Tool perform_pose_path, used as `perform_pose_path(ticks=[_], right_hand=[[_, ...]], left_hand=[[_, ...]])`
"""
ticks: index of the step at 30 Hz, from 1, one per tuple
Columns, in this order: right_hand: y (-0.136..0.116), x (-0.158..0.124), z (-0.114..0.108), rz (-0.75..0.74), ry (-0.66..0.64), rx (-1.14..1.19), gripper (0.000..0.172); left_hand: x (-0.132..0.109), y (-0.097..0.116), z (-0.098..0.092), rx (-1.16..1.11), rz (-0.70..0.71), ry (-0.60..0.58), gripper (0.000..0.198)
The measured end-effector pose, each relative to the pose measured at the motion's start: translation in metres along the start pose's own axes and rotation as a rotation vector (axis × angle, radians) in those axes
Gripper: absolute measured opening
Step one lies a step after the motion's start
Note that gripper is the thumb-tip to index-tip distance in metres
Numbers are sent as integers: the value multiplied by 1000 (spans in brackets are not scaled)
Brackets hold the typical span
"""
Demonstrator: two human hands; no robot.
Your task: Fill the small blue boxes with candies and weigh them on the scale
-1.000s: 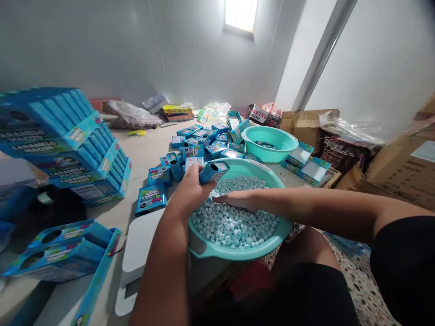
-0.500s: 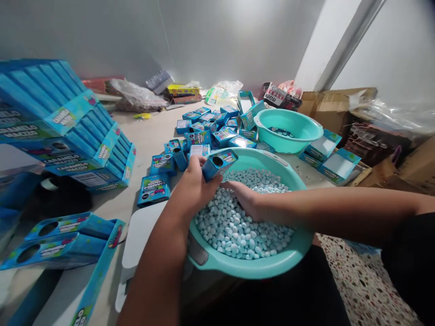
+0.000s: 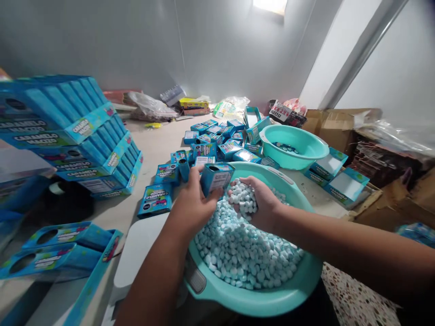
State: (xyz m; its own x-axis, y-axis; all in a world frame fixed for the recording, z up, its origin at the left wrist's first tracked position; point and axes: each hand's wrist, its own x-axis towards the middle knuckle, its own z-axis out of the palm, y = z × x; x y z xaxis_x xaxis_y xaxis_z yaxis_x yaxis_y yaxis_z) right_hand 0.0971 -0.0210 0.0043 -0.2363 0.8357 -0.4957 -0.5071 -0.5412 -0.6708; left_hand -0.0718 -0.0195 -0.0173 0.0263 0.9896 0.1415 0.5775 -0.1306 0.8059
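Note:
My left hand (image 3: 199, 199) grips a small blue candy box (image 3: 217, 179) at the left rim of a turquoise basin (image 3: 268, 305). Part of a round hole shows in the box's top. Cupped palm-up, my right hand (image 3: 265, 203) holds a heap of pale blue candies (image 3: 243, 198) just above the basin, close to the box. Loose candies (image 3: 251, 258) of the same sort fill much of the basin. Beyond my left hand lie many blue boxes (image 3: 204, 149), some on their sides, some upright.
Stacked display trays of boxes (image 3: 81, 136) stand at the left, with an open tray (image 3: 98, 276) nearer me. A white flat-topped device (image 3: 139, 249) lies beside my left forearm. A second turquoise basin (image 3: 312, 141) holds small dark discs. Cardboard boxes (image 3: 340, 127) sit at the right.
My right hand has come up out of the candies with a handful and turned palm-up. The box in my left hand has tilted, showing more of its side. The view has tipped upward.

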Motion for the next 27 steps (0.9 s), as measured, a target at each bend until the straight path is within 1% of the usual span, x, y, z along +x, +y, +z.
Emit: perform_pose_path(ticks=[2,3,6,10,14,16,19,23,25,27], right_hand=[[-6,-6,3,-7,26,66,14],[-8,-9,5,-15,40,82,14],[-12,-14,9,-85,37,63,12],[-21,-15,16,-221,14,28,10],[-30,-13,28,-323,-54,35,11],[-30,-12,34,-361,-82,9,12],[-26,-9,39,-407,-98,-26,11],[-18,-6,38,-444,-88,-58,11],[-17,-5,37,-455,-90,-78,11],[-18,-5,37,-466,-98,-103,13]], left_hand=[[-2,2,-1,85,30,-86,55],[-2,3,-1,116,51,-111,53],[-3,2,-1,146,103,-143,49],[-5,2,-2,108,147,-158,42],[-9,7,-4,9,204,-214,34],[-10,9,-4,-12,229,-249,32],[-11,9,-2,-7,231,-313,30],[-11,6,1,42,224,-363,32],[-12,6,1,-2,232,-374,38],[-14,7,1,-96,248,-397,45]])
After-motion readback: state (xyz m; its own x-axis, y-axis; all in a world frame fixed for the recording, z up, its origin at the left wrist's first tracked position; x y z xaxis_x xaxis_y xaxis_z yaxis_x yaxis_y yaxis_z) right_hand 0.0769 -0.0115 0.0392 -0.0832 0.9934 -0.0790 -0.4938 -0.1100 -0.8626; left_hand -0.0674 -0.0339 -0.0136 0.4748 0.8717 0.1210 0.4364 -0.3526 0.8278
